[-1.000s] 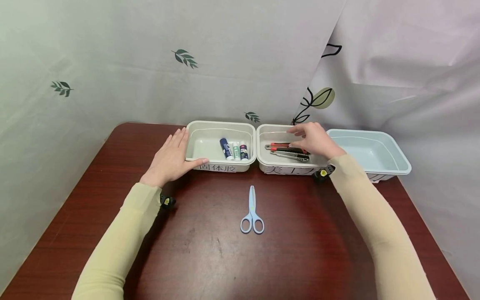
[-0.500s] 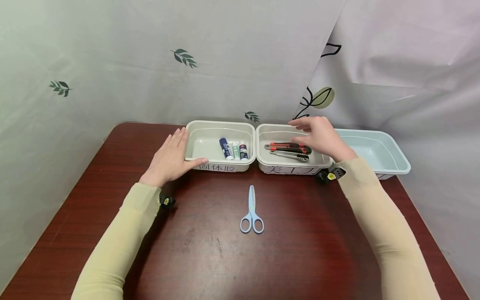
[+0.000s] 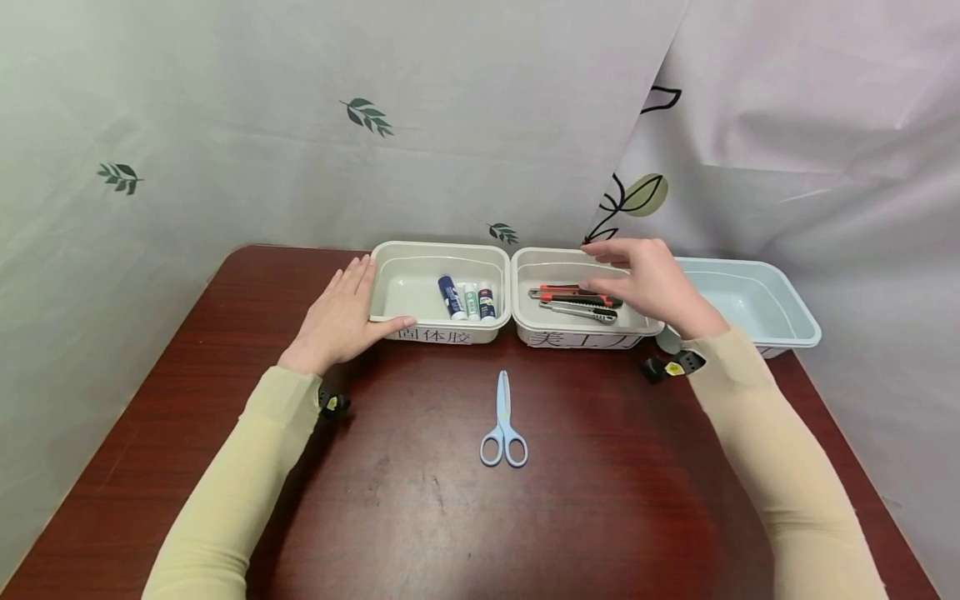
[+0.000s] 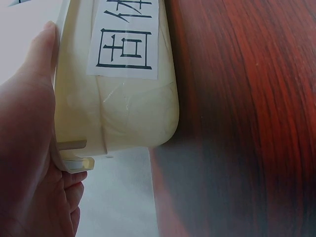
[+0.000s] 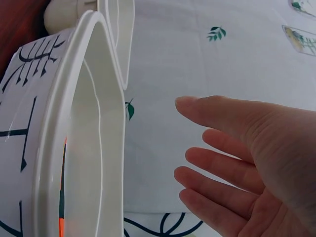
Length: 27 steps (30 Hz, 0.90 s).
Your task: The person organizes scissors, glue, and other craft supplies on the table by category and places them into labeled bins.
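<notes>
My left hand (image 3: pixel 341 312) lies against the left corner of a cream plastic bin (image 3: pixel 441 327). Its fingers are straight along the bin's end, and the thumb (image 4: pixel 37 52) touches the front rim. Inside that bin are a blue glue stick (image 3: pixel 452 297), a green-and-white one (image 3: pixel 472 302) and a dark blue one (image 3: pixel 487 304). Over the second cream bin (image 3: pixel 528 254), my right hand (image 3: pixel 651 279) hovers with relaxed, spread fingers and nothing in them. Below it lie several utility knives (image 3: pixel 579 312), red-black and grey, partly covered by the hand in the head view.
Light blue safety scissors (image 3: pixel 504 421) lie on the dark red table (image 3: pixel 420 500), points away from me. A pale blue bin (image 3: pixel 780 304) stands at the right, partly behind my right arm. Paper labels (image 4: pixel 126 44) mark the bins' fronts. A patterned curtain (image 3: pixel 300 125) hangs behind.
My right hand has risen from the utility knives and shifted to the right, leaving them in the bin. The left hand has stayed in place.
</notes>
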{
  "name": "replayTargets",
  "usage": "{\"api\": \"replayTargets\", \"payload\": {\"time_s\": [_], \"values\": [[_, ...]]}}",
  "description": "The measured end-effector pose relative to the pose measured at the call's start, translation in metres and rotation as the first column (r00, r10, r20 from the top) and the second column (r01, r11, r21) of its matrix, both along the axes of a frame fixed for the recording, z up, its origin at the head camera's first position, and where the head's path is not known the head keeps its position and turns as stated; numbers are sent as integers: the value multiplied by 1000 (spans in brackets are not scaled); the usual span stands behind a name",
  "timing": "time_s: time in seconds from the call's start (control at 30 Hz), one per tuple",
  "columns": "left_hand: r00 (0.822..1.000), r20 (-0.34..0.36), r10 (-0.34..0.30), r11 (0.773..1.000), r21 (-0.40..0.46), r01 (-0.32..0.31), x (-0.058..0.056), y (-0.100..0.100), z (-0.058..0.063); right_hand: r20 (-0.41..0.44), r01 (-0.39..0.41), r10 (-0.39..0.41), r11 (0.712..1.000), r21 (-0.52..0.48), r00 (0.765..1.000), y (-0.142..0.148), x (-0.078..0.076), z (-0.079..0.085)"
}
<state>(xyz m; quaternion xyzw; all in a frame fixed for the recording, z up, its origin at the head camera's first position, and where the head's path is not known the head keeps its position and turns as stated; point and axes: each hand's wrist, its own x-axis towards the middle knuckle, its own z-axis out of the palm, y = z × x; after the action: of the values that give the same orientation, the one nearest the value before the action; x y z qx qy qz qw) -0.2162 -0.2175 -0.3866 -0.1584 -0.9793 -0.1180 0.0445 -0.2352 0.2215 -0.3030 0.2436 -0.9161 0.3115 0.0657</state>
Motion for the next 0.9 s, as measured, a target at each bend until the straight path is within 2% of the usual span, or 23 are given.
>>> {"api": "replayTargets", "payload": {"time_s": [0.37, 0.7, 0.9], "values": [[1000, 6, -1, 1000, 5, 1, 1, 0, -1, -9, 10, -10, 1000, 28, 1000, -3, 19, -5], [1000, -14, -5, 1000, 8, 6, 0, 0, -1, -87, -46, 49, 998, 31, 995, -7, 35, -15], [1000, -10, -6, 1000, 9, 6, 0, 0, -1, -72, -90, 89, 996, -4, 993, -11, 47, -21]]}}
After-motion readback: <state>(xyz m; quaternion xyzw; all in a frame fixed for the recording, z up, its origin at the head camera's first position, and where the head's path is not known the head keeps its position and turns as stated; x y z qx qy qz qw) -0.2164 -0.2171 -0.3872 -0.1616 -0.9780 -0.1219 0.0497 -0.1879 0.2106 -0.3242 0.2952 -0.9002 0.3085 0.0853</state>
